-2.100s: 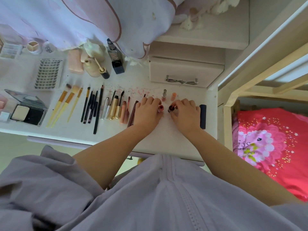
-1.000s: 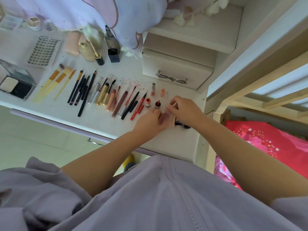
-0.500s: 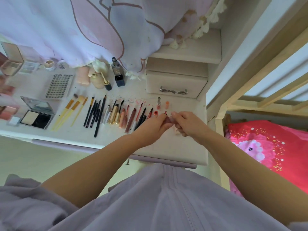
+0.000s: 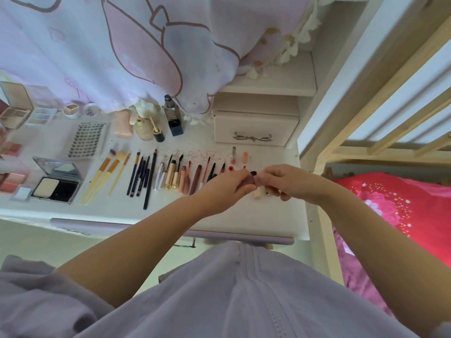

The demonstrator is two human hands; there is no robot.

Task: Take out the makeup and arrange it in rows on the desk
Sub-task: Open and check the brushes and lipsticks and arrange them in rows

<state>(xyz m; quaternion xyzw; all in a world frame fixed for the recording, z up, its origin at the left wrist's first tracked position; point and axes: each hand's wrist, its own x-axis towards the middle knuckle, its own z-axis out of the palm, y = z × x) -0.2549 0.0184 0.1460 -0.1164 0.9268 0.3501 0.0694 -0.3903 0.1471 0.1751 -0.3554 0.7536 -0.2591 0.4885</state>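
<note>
A row of makeup lies on the white desk (image 4: pixel 256 220): yellow-handled brushes (image 4: pixel 105 174), black pencils (image 4: pixel 141 176), gold tubes (image 4: pixel 170 175) and brown and red lip pencils (image 4: pixel 197 178). My left hand (image 4: pixel 227 187) and my right hand (image 4: pixel 285 181) meet above the row's right end. Together they pinch a small mauve lip tube with a dark cap (image 4: pixel 251 179). A pale cream stick (image 4: pixel 258 192) shows just below my fingers; whether it lies on the desk or is held I cannot tell. Two small pink bottles (image 4: pixel 239 156) stand behind.
An open powder compact (image 4: pixel 57 184), a lash tray (image 4: pixel 86 140), palettes (image 4: pixel 14 108) and bottles (image 4: pixel 174 118) fill the left and back. A small drawer box (image 4: pixel 255 128) stands at the back right. A curtain (image 4: pixel 122 50) hangs over the desk. Red bedding (image 4: pixel 402 211) lies to the right.
Both hands left the small items they were setting down, moved right and picked up the mauve tube. They now hold it between them slightly higher over the desk.
</note>
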